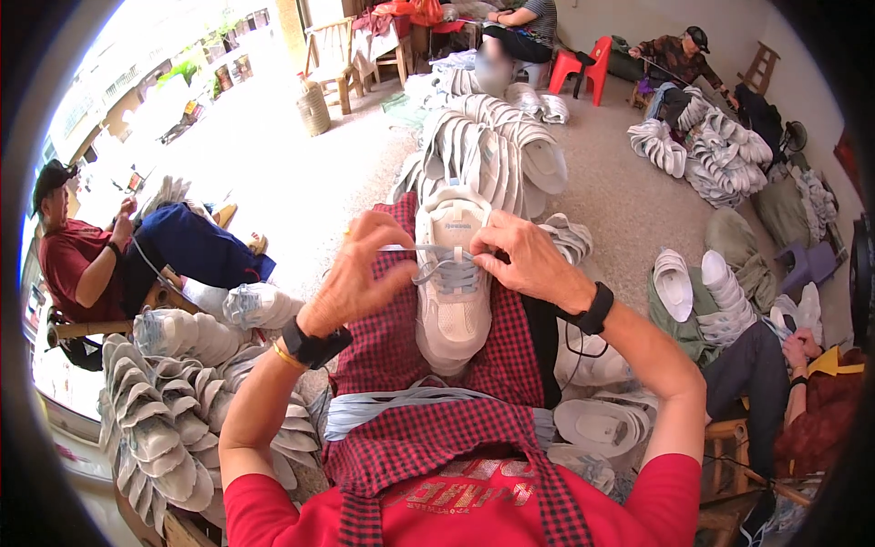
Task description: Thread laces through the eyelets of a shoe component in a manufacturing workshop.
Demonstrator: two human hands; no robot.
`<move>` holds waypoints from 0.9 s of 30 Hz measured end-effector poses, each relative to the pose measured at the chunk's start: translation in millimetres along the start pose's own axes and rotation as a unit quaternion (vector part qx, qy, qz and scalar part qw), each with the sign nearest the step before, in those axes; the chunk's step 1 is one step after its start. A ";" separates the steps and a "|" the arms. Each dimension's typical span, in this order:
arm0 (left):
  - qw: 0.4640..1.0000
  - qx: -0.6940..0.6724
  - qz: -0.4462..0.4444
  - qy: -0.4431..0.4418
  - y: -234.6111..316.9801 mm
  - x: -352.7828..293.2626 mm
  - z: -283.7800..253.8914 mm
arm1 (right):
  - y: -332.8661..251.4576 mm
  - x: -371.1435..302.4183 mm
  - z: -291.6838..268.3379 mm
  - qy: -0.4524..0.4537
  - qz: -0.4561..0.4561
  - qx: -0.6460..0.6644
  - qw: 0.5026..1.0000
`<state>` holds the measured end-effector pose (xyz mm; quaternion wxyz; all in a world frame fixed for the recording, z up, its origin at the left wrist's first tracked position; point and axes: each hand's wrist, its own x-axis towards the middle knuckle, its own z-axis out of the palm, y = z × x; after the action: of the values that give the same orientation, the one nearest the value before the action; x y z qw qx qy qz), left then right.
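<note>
A white sneaker (453,319) lies on my lap with its toe toward me, on a red-and-black checked apron (374,342). Pale blue-grey shoelace (456,276) crosses its lower eyelets, and a loose length runs out to the left over the tongue. My left hand (360,273), slightly smeared, is left of the shoe, its fingers closed on that loose lace. At the right eyelet edge, my right hand (519,258) pinches thumb and forefinger together on the lace, whose end is hidden by the fingers. A bundle of pale blue laces (410,410) lies across my waist.
Stacked white shoe uppers (483,150) stand just ahead; more piles (173,419) crowd my left and loose shoes (602,426) my right. Co-workers sit at left (82,246), right (811,410) and back. A red chair (583,68) stands at the back.
</note>
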<state>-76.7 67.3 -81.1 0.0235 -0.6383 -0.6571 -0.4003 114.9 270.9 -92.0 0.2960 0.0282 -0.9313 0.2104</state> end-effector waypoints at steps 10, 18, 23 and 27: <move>0.982 -0.108 0.103 -0.112 5.0 2.5 15.3 | -15.4 13.0 12.0 0.004 0.056 0.058 0.997; 0.988 0.087 0.021 0.125 0.1 -0.4 52.1 | 6.9 8.9 9.2 0.021 0.186 0.240 0.952; 0.994 0.048 -0.082 0.045 7.7 -13.7 60.2 | 24.4 3.6 -41.9 0.141 0.292 0.373 0.869; 0.991 0.093 -0.036 0.091 9.9 -3.6 50.0 | 42.3 -9.5 -46.8 0.110 0.261 0.344 0.895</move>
<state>-43.6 90.8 -112.1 0.1278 -0.5703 -0.7091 -0.3945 140.5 327.9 -78.7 0.3028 -0.1387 -0.7364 0.5888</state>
